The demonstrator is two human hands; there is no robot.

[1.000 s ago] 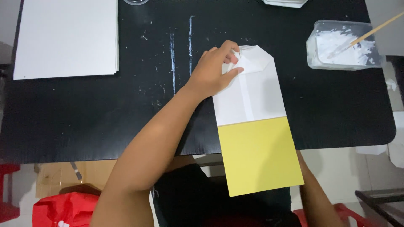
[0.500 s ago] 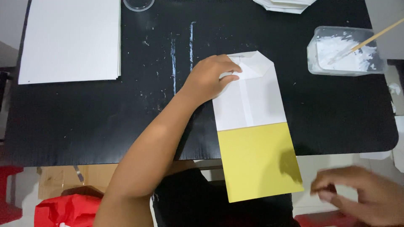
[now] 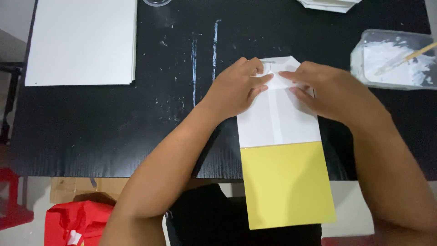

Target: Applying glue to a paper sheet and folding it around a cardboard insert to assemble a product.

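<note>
On black table (image 3: pixel 91 136): folded paper (image 3: pixel 278 132) lengthwise, pointed end away; left hand (image 3: pixel 236 89), right hand (image 3: pixel 327 91) flat, pressing fold.

Both hands press flat on the folded top of a long paper piece (image 3: pixel 278 118), white above and yellow below, which lies on the black desk (image 3: pixel 114 132) with its yellow end hanging over the near edge. The left hand (image 3: pixel 236 89) and the right hand (image 3: pixel 330 91) meet fingertip to fingertip near the angled corners. A stack of white sheets (image 3: pixel 82 41) lies far left, and a clear tub of white paste (image 3: pixel 393 59) with a stick in it sits at right.
</note>
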